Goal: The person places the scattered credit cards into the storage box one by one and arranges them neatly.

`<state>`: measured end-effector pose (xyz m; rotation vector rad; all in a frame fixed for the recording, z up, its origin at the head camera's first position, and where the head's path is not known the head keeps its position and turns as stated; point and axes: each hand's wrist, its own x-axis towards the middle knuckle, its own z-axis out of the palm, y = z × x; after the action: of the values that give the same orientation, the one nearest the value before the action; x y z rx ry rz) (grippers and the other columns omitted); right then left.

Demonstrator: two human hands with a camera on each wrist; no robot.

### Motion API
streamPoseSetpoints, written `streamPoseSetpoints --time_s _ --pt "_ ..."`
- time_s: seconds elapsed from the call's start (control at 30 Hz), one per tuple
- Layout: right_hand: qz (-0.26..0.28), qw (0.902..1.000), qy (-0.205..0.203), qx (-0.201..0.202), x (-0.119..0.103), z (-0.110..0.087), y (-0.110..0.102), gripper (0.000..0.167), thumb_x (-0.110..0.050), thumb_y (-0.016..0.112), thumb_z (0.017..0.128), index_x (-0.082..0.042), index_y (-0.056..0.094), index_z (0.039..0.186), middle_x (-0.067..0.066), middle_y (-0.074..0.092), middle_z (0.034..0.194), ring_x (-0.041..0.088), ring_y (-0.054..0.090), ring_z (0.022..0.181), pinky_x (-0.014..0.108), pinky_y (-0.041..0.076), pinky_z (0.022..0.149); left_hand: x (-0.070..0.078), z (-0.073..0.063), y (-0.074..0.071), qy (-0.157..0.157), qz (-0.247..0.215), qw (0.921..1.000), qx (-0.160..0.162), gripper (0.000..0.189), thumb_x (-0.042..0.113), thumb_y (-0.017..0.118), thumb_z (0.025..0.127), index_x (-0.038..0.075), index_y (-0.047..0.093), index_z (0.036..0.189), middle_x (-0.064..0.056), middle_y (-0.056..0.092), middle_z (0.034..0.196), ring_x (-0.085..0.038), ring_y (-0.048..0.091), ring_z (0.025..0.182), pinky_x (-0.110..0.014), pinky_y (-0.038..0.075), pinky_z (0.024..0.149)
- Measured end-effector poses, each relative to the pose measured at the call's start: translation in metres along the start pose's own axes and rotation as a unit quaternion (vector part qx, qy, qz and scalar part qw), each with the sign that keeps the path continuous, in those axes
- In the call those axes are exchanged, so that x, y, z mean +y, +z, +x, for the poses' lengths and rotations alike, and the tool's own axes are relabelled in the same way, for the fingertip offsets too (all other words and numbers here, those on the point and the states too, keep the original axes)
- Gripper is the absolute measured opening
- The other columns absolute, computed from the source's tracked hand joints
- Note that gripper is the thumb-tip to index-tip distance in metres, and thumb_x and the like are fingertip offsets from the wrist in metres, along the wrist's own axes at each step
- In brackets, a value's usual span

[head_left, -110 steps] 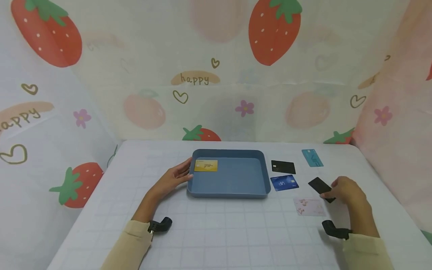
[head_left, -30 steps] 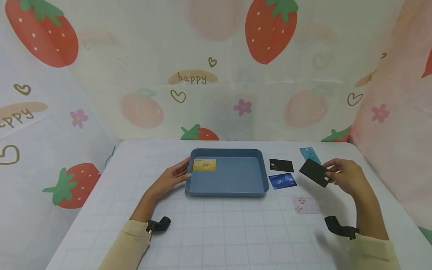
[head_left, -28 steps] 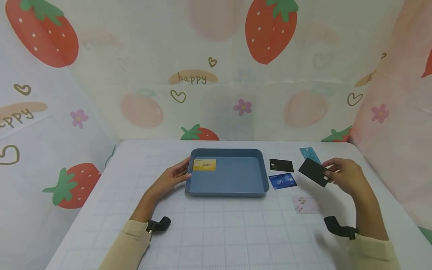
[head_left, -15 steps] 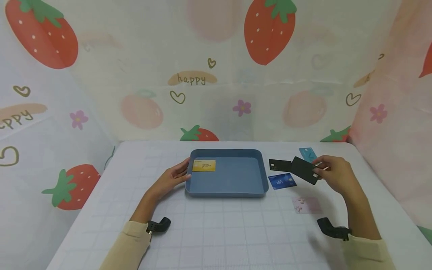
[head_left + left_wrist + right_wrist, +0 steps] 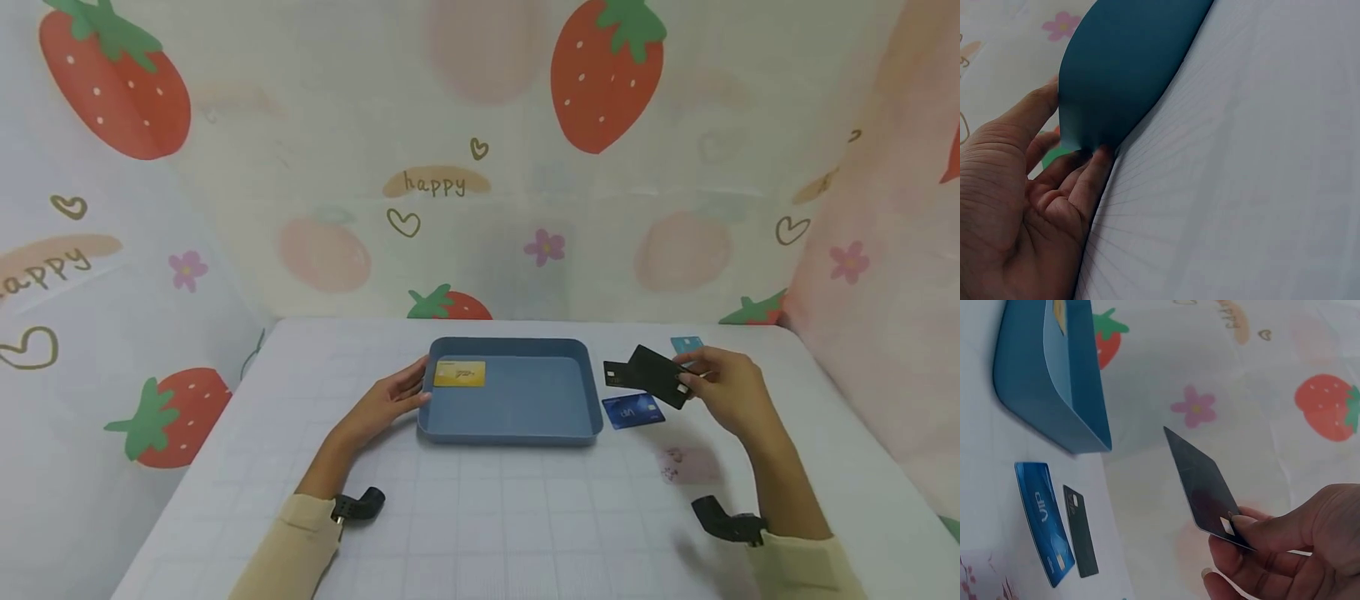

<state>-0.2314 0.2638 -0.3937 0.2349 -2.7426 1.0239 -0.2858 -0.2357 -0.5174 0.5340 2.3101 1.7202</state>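
In the head view, my right hand (image 5: 723,387) pinches a black card (image 5: 660,377) at its corner near the gold chip, thumb on the chip side. This card is tilted above the table and overlaps a second black card (image 5: 617,373) lying there. My left hand (image 5: 382,406) touches the left side of the blue tray (image 5: 510,439), thumb and fingers resting against its outer wall. A yellow card (image 5: 460,374) lies inside the tray's upper left. The right wrist view shows the held card (image 5: 1200,484) apart from the tray's corner.
Right of the tray lie a blue VIP card (image 5: 633,410) and, nearer me, a pale floral card (image 5: 690,466) in shadow. A light blue card (image 5: 686,343) is partly hidden behind my right hand. Strawberry-print cloth (image 5: 480,100) stands behind the white table (image 5: 480,533).
My right hand has picked the black card up from the table and carried it left, towards the tray. The left hand has stayed on the tray's side.
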Motion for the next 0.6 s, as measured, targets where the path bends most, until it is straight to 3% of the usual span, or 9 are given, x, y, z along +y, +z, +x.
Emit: streamPoseSetpoints --time_s 0.6 --pt "0.039 0.9983 -0.010 -0.043 -0.033 0.027 0.028 0.020 0.005 0.064 0.095 0.005 0.070 0.114 0.024 0.073 0.100 0.029 0.070 0.078 0.030 0.059 0.063 0.000 0.000 0.001 -0.008 -0.002 1.0000 0.004 0.072 0.023 0.067 0.100 0.018 0.029 0.161 -0.003 0.028 0.165 -0.021 0.035 0.148 -0.032 0.033 0.116"
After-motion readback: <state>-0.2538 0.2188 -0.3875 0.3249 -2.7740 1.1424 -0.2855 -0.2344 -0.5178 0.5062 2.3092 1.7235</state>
